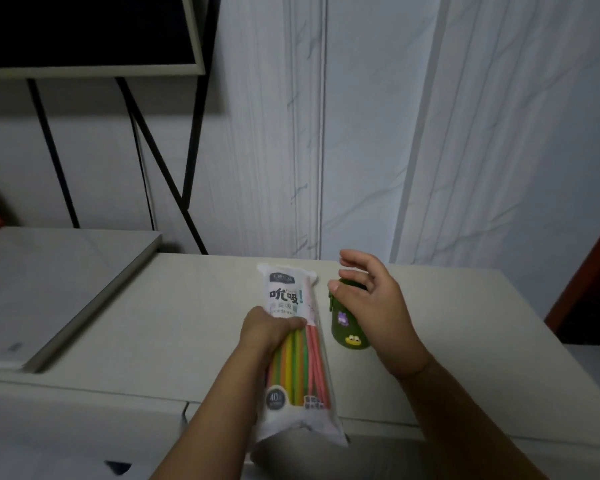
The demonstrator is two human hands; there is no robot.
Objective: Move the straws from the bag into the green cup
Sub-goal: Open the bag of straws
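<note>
The left hand grips the bag of straws mid-length, its long axis running front to back on the desk; the right hand, fingers spread, hovers at the cup just beside it.

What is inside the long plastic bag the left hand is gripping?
Through the clear lower part of the long plastic bag: green, yellow, orange and pink straws. The left hand and printed white label hide their upper ends.

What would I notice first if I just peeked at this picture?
The bag of rainbow straws jumps out: bright stripes in the middle of the pale table, gripped around its middle by the left hand. Just right of it stands the green cup with cartoon stickers, and the right hand curls open around its top.
</note>
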